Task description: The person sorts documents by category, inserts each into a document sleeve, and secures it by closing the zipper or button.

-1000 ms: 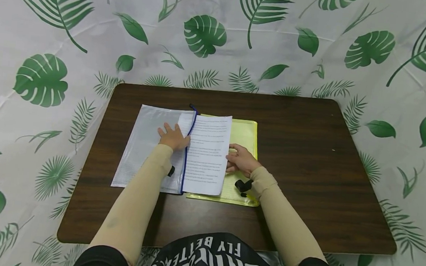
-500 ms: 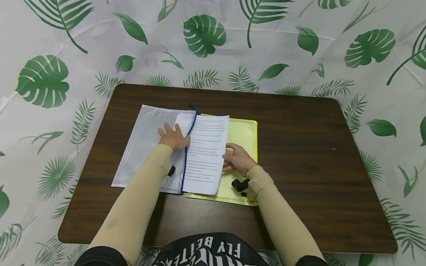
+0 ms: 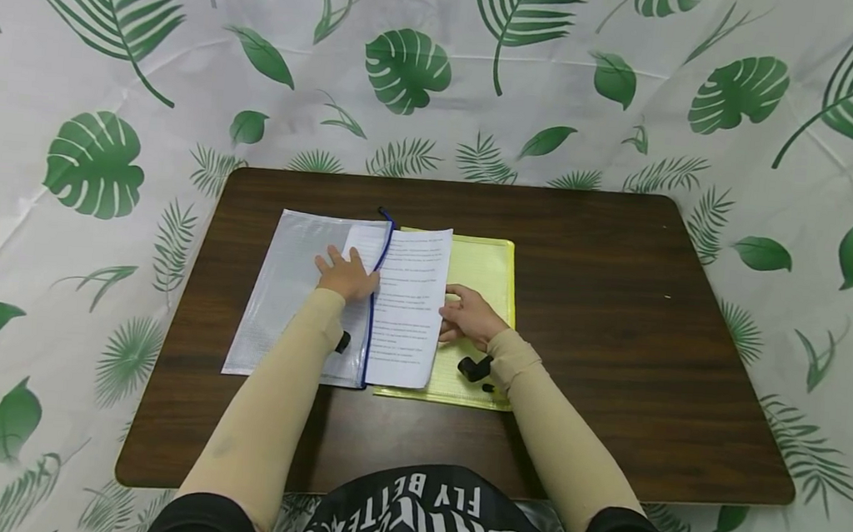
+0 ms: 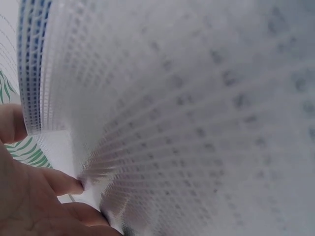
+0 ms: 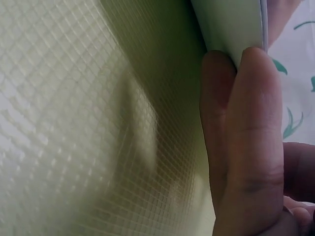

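Pinching right edge of printed paper (image 3: 407, 306) w/ R hand (image 3: 471, 315); in head view, just bent fingers at that edge, but in R wrist view, clearly paper btwn two fingertips (image 5: 257, 71), w/ yellow mesh filling frame alongside. Resting L hand (image 3: 346, 278) on clear mesh folder (image 3: 265, 312), fingers spread & holding nothing, right beside blue edge (image 3: 369, 337). As for paper: lies partly in clear folder, crosses out past blue edge, then covers part of yellow folder (image 3: 483, 262). In L wrist view, dark print marks showing thru clear mesh, too blurry to read; in head view, only a whiter patch there. Can't tell if yellow folder runs under clear one. Farther out: tan sleeves (image 3: 266, 395) on both forearms, small black device (image 3: 474, 368) at R wrist, dark lettered top (image 3: 422, 508) at bottom, brown table (image 3: 654, 342) under both folders, leaf-print cloth (image 3: 551, 25) all arnd, also peeking in at edges of both wrist views.
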`<state>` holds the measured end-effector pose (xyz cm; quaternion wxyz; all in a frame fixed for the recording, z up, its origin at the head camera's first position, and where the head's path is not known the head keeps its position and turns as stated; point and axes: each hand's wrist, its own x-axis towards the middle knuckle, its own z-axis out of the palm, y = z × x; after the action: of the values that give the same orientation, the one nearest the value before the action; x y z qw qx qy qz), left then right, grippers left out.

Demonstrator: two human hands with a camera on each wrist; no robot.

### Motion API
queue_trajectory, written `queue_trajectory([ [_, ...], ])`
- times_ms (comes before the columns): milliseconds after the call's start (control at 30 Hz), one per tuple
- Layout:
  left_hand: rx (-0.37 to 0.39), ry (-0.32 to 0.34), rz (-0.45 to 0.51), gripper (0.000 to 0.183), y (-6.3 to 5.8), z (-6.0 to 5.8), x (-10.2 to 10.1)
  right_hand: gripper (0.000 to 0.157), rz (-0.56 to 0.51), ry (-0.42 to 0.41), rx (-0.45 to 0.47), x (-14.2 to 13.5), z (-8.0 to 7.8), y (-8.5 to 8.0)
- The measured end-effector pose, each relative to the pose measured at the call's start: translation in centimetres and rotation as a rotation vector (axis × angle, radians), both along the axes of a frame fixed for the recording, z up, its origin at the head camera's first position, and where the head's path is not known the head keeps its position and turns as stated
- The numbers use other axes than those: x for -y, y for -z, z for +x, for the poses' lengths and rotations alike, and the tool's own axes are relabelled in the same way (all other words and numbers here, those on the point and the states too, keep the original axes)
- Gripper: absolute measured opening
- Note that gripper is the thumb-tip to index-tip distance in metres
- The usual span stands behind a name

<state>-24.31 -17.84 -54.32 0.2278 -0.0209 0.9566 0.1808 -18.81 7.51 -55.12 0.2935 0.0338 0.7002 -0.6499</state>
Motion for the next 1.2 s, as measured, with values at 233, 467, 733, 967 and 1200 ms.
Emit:
queue_trajectory([
  [233, 0.013, 0.015, 0.003, 0.086, -0.2, 0.1, 0.3, 0.048, 0.008, -0.014, -0.020, 0.9, 0.1, -0.1],
  [467, 0.004, 0.019, 0.003, 0.088, -0.3, 0.2, 0.4, 0.046, 0.025, -0.017, -0.025, 1.7, -0.2, -0.2],
  [733, 0.000, 0.026, 0.015, 0.088, -0.3, 0.1, 0.5, 0.061, 0.028, 0.035, -0.016, 1.5, -0.3, 0.2],
  [967, 0.020, 0.026, 0.032, 0.086, -0.3, -0.1, 0.5, 0.084, 0.024, 0.086, -0.071, 1.7, 0.0, 0.0],
  [1200, 0.021, 0.022, 0.030, 0.082, -0.3, 0.0, 0.3, 0.085, 0.028, 0.104, -0.105, 2.0, 0.0, 0.4],
])
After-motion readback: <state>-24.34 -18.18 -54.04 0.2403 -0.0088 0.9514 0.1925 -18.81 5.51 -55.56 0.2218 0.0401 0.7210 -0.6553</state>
